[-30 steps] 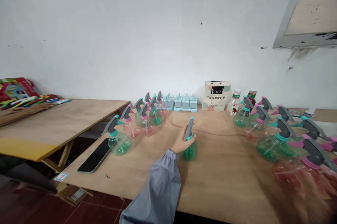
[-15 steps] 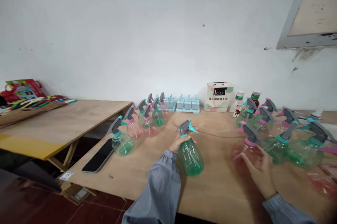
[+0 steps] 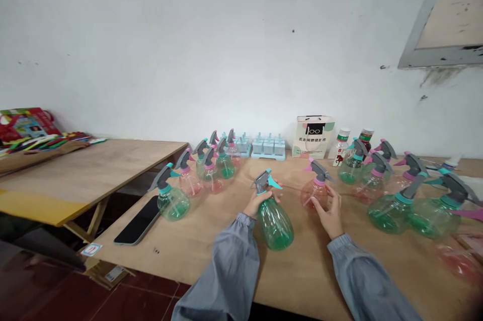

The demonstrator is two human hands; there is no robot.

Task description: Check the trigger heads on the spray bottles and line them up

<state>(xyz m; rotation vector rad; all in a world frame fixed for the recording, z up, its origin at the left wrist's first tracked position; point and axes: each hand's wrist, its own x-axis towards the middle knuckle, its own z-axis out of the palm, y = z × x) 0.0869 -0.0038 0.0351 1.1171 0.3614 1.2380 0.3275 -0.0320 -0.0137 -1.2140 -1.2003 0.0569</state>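
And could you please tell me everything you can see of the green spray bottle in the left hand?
The green spray bottle has a translucent, ridged, plastic-looking body, deeper green near the base, and a grey spray head with a turquoise trigger toward the picture's right. It tilts, head leftward, base rightward and nearer the camera. The left grip holds it around the neck; whether its base touches the wooden table is unclear.

The left sleeve (image 3: 231, 263) and right sleeve (image 3: 370, 278) are showing the same grey-blue cloth — plain, loose, creasing into soft folds. Gathered cuffs (image 3: 246, 220) are ringing the wrists — beyond them, the left hand (image 3: 258, 204) and right hand (image 3: 329, 213) are showing bare.
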